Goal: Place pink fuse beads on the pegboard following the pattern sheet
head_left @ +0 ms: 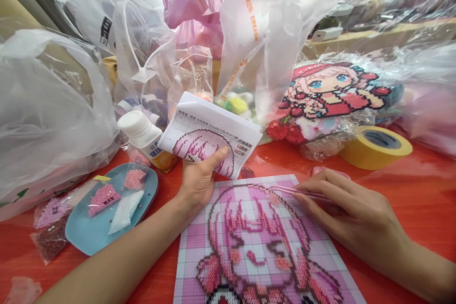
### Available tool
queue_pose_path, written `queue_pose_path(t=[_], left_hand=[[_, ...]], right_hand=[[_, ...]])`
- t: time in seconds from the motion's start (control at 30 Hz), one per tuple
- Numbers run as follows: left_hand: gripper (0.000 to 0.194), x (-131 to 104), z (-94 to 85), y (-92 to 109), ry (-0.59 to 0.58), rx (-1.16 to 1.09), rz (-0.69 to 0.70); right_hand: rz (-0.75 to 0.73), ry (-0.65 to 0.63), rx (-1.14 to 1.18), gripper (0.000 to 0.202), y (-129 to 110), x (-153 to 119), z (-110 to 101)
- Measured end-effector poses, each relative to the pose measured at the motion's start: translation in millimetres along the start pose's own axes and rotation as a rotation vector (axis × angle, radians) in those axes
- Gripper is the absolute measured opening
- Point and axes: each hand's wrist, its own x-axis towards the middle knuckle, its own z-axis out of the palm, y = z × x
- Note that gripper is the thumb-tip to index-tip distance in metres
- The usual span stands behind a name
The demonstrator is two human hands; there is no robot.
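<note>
My left hand (199, 178) grips a folded printed pattern sheet (217, 121), thumb across its front, above the far edge of the pegboard. The sheet shows part of a pink hair outline on a grid. Pinched in my right hand (356, 221) is a pair of pink tweezers (285, 190), tips over the upper part of the pegboard (188, 261). The board has pink and white checks under a clear grid. A fuse bead face (261, 249) in pink, brown and coral lies on it. Whether the tips hold a bead is too small to tell.
At left, a blue plate (76, 228) holds bead bags, beside other bead packets (52, 242). A white-capped bottle (137, 128) stands behind. Yellow tape (377, 147) and a finished bead figure (338, 90) sit at right. Plastic bags (263, 33) crowd the back of the red table (420, 204).
</note>
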Motion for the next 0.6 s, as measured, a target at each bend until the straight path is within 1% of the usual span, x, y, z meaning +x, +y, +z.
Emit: queue_pose_path(t=[0.2, 0.4, 0.6], left_hand=[[0.050, -0.4, 0.7, 1.0, 0.006, -0.010, -0.012], [0.051, 0.1, 0.2, 0.4, -0.012, -0.013, -0.008], [0.049, -0.1, 0.1, 0.4, 0.016, -0.007, -0.026]], right_hand=[[0.014, 0.002, 0.016, 0.011, 0.3, -0.3, 0.4], [0.018, 0.003, 0.012, 0.011, 0.0, -0.3, 0.6], [0.013, -0.003, 0.003, 0.009, 0.6, -1.1, 0.7]])
